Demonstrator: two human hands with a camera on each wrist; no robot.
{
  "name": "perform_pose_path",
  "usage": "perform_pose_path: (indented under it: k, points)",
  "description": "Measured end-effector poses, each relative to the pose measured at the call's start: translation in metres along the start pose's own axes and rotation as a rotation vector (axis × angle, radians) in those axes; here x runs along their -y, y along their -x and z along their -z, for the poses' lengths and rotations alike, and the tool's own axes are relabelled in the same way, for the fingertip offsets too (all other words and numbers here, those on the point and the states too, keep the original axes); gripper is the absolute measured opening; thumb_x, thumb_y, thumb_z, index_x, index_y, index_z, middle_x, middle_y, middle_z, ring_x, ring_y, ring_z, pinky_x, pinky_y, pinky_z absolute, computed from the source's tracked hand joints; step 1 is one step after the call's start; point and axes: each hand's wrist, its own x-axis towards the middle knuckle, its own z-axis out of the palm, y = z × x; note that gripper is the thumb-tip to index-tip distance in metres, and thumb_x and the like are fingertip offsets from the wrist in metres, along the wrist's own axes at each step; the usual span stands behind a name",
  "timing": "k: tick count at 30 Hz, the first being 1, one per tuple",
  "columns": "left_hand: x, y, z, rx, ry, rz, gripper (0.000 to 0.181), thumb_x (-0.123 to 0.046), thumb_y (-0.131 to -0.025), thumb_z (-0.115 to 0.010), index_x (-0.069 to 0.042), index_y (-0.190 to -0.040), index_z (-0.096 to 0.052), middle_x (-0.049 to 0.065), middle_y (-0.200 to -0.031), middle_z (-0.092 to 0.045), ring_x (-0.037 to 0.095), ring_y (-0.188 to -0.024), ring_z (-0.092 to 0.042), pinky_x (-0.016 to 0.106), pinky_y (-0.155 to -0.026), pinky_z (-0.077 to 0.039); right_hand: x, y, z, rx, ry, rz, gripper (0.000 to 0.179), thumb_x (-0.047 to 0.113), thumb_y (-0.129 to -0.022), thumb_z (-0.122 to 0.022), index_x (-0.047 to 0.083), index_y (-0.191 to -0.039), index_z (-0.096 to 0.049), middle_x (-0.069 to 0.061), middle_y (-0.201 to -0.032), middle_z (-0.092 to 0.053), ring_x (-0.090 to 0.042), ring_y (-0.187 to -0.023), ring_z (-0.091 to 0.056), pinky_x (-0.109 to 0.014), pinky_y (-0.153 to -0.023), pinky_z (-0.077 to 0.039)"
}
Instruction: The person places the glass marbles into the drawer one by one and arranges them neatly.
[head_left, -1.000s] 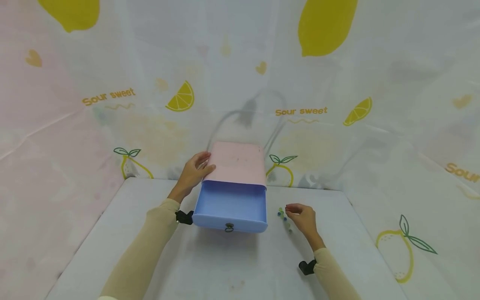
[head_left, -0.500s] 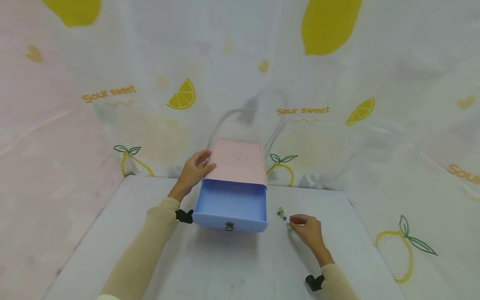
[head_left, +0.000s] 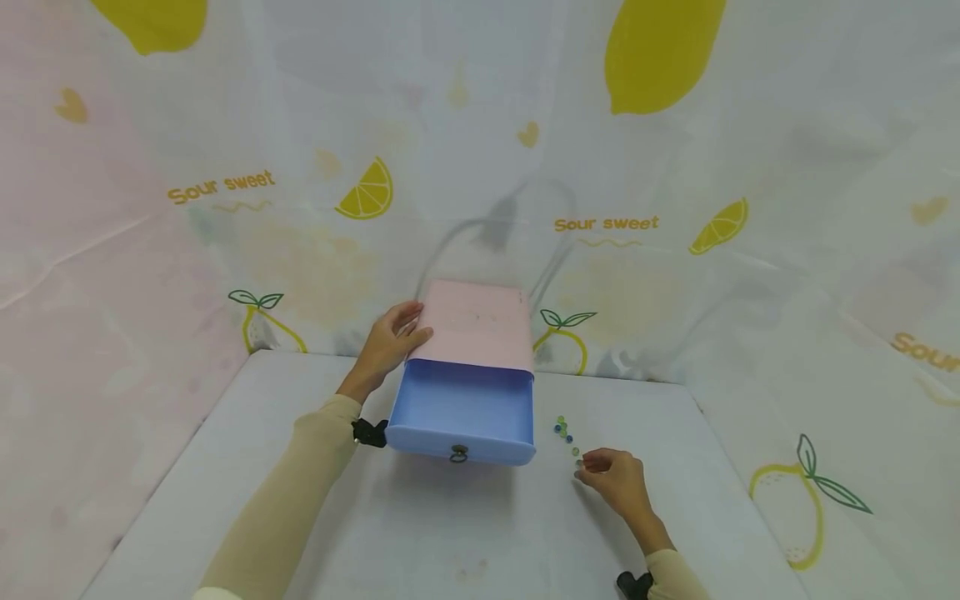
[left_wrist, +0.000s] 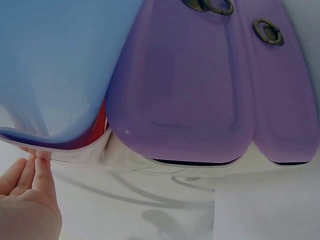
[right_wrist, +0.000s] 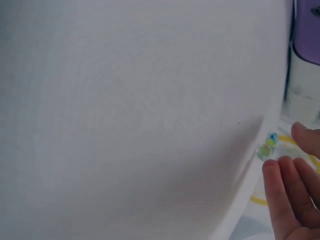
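Observation:
A small chest with a pink top (head_left: 476,325) stands towards the back of the table, its blue top drawer (head_left: 461,400) pulled out and bare inside. My left hand (head_left: 384,346) steadies the chest's left side, thumb at the top edge; the left wrist view shows straight fingers (left_wrist: 43,175) touching the side. Right of the drawer, several green and blue glass marbles (head_left: 562,428) lie in a loose row. At the row's near end my right hand (head_left: 618,483) has its fingertips beside a clear marble (head_left: 579,463). Thumb and fingers look apart in the right wrist view.
Two purple drawers (left_wrist: 180,85) with ring pulls sit shut below the blue one. A ring handle (head_left: 458,453) hangs on the blue drawer's front. White cloth covers the table (head_left: 420,542); a lemon-print curtain (head_left: 465,167) closes off the back and sides.
My right hand has moved along the marble row towards me, from its far end to its near end. The left hand and the chest stay where they were.

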Motion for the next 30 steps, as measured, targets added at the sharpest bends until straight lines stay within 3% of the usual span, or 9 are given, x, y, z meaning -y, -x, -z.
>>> perform_pose_path:
  k: [3, 12, 30]
  points:
    - [0.002, -0.002, 0.001, -0.005, -0.008, 0.006, 0.065, -0.013, -0.094, -0.065, 0.006, -0.147, -0.031, 0.022, -0.151, -0.036, 0.033, -0.14, -0.033, 0.042, -0.115, -0.029, -0.002, 0.0, -0.001, 0.008, -0.007, -0.011, 0.025, 0.003, -0.069, -0.086, -0.001, -0.09, -0.073, -0.008, -0.084, -0.073, -0.019, -0.075, -0.069, -0.022, -0.062, -0.057]
    - [0.035, -0.017, 0.002, -0.02, 0.022, 0.014, 0.069, -0.021, -0.093, -0.068, -0.002, -0.149, -0.033, 0.014, -0.152, -0.037, 0.026, -0.141, -0.034, 0.036, -0.115, -0.029, -0.008, 0.0, -0.005, 0.027, 0.015, -0.018, 0.022, 0.0, -0.068, -0.084, 0.0, -0.087, -0.073, -0.006, -0.08, -0.072, -0.016, -0.072, -0.068, -0.022, -0.06, -0.056]
    - [0.038, -0.015, 0.001, -0.04, -0.02, -0.008, 0.069, -0.028, -0.092, -0.069, -0.004, -0.148, -0.036, 0.012, -0.151, -0.04, 0.025, -0.14, -0.036, 0.036, -0.114, -0.031, -0.009, -0.004, -0.007, 0.03, 0.039, 0.034, 0.016, -0.004, -0.071, -0.08, 0.004, -0.083, -0.073, -0.003, -0.077, -0.071, -0.014, -0.07, -0.067, -0.021, -0.058, -0.055]
